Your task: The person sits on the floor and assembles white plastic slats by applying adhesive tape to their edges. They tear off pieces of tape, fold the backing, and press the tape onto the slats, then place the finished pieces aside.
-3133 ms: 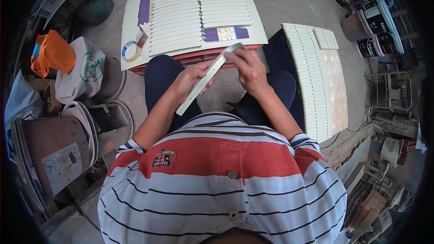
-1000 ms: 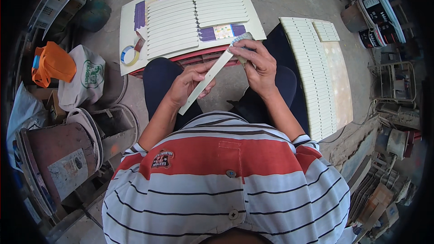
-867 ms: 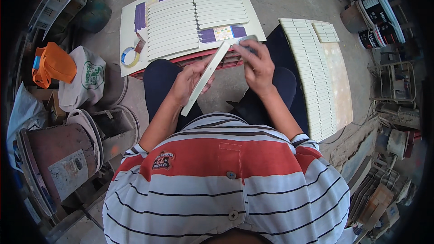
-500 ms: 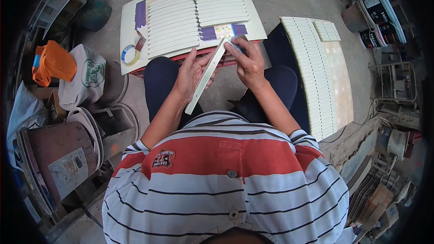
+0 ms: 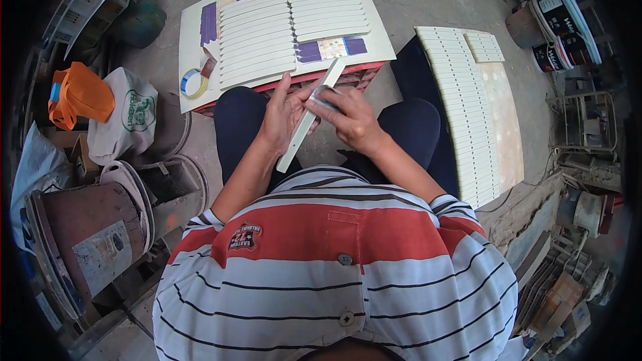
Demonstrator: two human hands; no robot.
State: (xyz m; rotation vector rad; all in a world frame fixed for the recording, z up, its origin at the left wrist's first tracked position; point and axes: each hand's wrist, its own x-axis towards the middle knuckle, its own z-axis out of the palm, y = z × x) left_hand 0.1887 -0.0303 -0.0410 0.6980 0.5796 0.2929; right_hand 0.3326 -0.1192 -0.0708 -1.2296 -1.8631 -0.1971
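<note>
A long pale cream strip [image 5: 302, 129] with small holes slants across my lap, its near end by my shirt. My left hand [image 5: 281, 113] is closed around it from the left, thumb pointing up along it. My right hand [image 5: 354, 119] pinches a small grey piece [image 5: 326, 94], perhaps folded sandpaper, and presses it on the strip near its middle. Beyond my knees, a cream board [image 5: 380, 43] carries two columns of similar strips [image 5: 257, 43]. Purple-marked patches and a patterned label show on this board.
A tape roll [image 5: 193, 83] lies at the board's left corner. On the right, a second low surface [image 5: 501, 113] bears a row of holed strips [image 5: 461, 107]. Paint buckets [image 5: 565, 20] stand at far right; an orange bag [image 5: 83, 97], white sack [image 5: 124, 117] and bins [image 5: 93, 227] stand left.
My right hand has slid down the strip, from its far end toward the middle, with the grey piece. The strip's far end has shifted slightly right.
</note>
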